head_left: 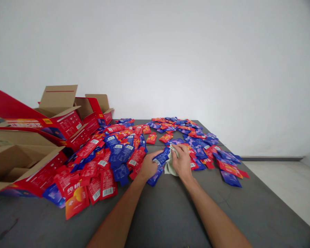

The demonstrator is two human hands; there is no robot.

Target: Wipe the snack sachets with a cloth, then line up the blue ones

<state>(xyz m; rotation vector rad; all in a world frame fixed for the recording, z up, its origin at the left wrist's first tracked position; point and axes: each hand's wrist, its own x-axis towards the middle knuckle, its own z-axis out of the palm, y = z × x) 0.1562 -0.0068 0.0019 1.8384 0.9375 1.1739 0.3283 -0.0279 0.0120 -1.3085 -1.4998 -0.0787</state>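
Over the middle of the table, my left hand (149, 165) is closed on one end of a blue pouch (161, 158) with pale print. My right hand (181, 161) grips a pale greenish-white cloth (169, 166) and presses it against the pouch's other end. Just below the held pouch lies another blue pouch (155, 177), partly covered by the hands. To the left spreads a heap of red and blue pouches, among them a red pouch with an orange picture (76, 199). More pouches, such as a blue one (230, 178), are spread to the right.
Open red cardboard boxes (45, 168) stand along the left side, flaps up. The dark grey table (167, 220) has its right edge beyond the right-hand pouches. A white wall (155, 62) rises behind it, and pale floor (281, 182) shows at right.
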